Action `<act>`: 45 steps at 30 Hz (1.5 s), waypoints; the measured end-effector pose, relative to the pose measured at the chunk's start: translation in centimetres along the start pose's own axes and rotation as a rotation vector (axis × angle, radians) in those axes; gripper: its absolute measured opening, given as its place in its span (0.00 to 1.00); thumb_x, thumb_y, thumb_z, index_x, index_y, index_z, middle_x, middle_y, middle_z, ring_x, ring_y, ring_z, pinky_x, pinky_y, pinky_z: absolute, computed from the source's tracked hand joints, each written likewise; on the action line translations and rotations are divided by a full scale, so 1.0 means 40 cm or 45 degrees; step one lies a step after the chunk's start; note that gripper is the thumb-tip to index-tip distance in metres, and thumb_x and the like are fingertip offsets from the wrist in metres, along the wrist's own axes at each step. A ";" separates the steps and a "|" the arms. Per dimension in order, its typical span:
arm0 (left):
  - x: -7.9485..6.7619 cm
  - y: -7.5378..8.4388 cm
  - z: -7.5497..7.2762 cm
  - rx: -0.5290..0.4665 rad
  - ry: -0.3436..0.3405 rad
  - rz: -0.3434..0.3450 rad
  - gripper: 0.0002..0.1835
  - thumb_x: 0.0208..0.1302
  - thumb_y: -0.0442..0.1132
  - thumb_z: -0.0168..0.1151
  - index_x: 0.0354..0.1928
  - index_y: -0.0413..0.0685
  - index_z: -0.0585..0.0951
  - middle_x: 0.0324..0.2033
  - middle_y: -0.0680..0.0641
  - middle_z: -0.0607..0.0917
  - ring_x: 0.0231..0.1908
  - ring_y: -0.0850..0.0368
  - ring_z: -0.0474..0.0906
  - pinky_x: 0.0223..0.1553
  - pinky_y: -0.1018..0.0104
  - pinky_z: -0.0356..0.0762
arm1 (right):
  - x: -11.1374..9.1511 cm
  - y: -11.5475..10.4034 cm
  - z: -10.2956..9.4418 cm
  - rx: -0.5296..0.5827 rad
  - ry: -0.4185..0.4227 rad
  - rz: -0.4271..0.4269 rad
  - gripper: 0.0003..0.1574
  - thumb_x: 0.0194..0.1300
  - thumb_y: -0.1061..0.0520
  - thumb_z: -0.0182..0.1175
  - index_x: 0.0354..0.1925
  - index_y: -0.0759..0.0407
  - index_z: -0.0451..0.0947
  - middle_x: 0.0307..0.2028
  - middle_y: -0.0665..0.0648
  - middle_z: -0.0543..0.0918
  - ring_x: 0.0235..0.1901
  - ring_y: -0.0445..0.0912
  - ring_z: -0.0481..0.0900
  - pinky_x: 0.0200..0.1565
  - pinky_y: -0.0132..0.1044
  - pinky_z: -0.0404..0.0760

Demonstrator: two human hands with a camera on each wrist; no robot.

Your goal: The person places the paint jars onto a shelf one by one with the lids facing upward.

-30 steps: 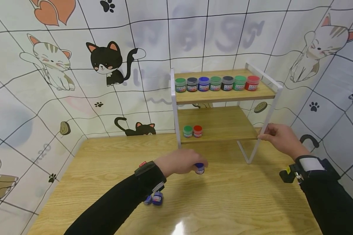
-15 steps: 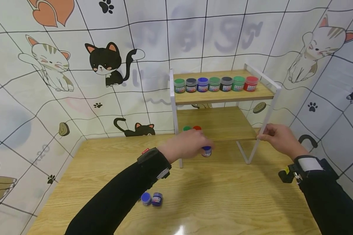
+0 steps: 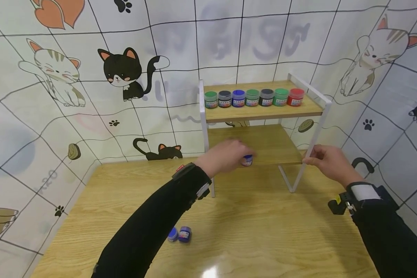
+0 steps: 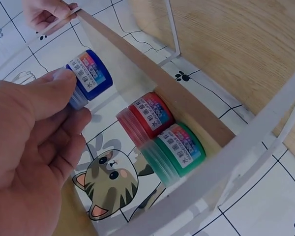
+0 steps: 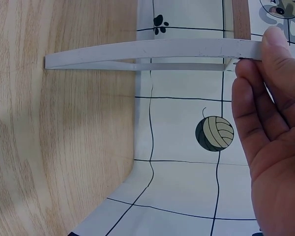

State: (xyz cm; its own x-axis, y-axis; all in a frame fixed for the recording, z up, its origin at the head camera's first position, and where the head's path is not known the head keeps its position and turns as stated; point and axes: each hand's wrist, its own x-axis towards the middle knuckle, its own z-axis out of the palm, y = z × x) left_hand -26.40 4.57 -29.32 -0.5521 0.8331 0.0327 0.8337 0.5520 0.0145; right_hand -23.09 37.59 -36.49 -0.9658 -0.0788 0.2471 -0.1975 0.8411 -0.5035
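Note:
A blue paint jar (image 4: 90,74) is pinched by its lid between the thumb and fingers of my left hand (image 3: 225,156). In the head view that hand reaches in at the front of the lower shelf (image 3: 271,143), the jar (image 3: 247,160) near its edge. A red paint jar (image 4: 146,117) and a green paint jar (image 4: 176,150) stand side by side on that shelf in the left wrist view; the hand hides them from the head camera. My right hand (image 3: 328,164) pinches the white right leg of the rack (image 5: 187,48) between thumb and fingers, beside the lower shelf.
Along the upper shelf (image 3: 264,112) runs a row of several paint jars (image 3: 252,98) with green, black, blue and red lids. Blue jars (image 3: 184,234) sit on the wooden table (image 3: 264,231), partly behind the left forearm. A cat-patterned sheet (image 3: 153,116) covers the walls behind.
My left hand has carried the blue paint jar up and forward from above the table to the lower shelf's front edge. The right hand stays on the rack leg.

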 end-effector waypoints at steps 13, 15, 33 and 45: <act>0.041 -0.028 0.011 -0.024 -0.010 -0.095 0.19 0.67 0.40 0.59 0.59 0.54 0.76 0.53 0.53 0.81 0.54 0.58 0.73 0.62 0.63 0.67 | 0.005 0.000 0.000 -0.001 -0.018 -0.002 0.14 0.65 0.50 0.62 0.35 0.61 0.78 0.28 0.57 0.80 0.33 0.53 0.72 0.33 0.44 0.72; 0.043 -0.029 0.013 -0.013 -0.015 -0.116 0.19 0.67 0.40 0.58 0.59 0.55 0.76 0.53 0.53 0.80 0.54 0.58 0.72 0.64 0.61 0.65 | 0.005 0.001 0.000 -0.005 -0.018 0.001 0.14 0.65 0.50 0.62 0.34 0.60 0.78 0.27 0.56 0.79 0.33 0.53 0.72 0.33 0.44 0.72; 0.048 -0.039 0.037 0.060 -0.023 -0.156 0.17 0.67 0.40 0.59 0.57 0.57 0.77 0.51 0.54 0.81 0.53 0.58 0.72 0.66 0.61 0.61 | 0.003 -0.007 -0.001 0.007 -0.014 0.026 0.13 0.65 0.51 0.62 0.36 0.62 0.79 0.29 0.58 0.80 0.35 0.54 0.73 0.35 0.46 0.74; 0.048 -0.039 0.041 0.072 -0.022 -0.153 0.16 0.68 0.41 0.58 0.56 0.58 0.77 0.50 0.55 0.81 0.53 0.58 0.71 0.65 0.60 0.61 | 0.003 -0.009 -0.001 0.001 -0.041 0.050 0.15 0.65 0.50 0.61 0.38 0.62 0.79 0.31 0.60 0.80 0.37 0.55 0.74 0.37 0.49 0.75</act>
State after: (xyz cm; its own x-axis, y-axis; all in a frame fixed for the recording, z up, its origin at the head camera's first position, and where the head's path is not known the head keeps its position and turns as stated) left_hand -28.79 5.37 -30.91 -0.6485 0.7611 0.0169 0.7601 0.6486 -0.0393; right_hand -23.15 37.29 -36.24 -0.9776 -0.0630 0.2007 -0.1597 0.8433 -0.5132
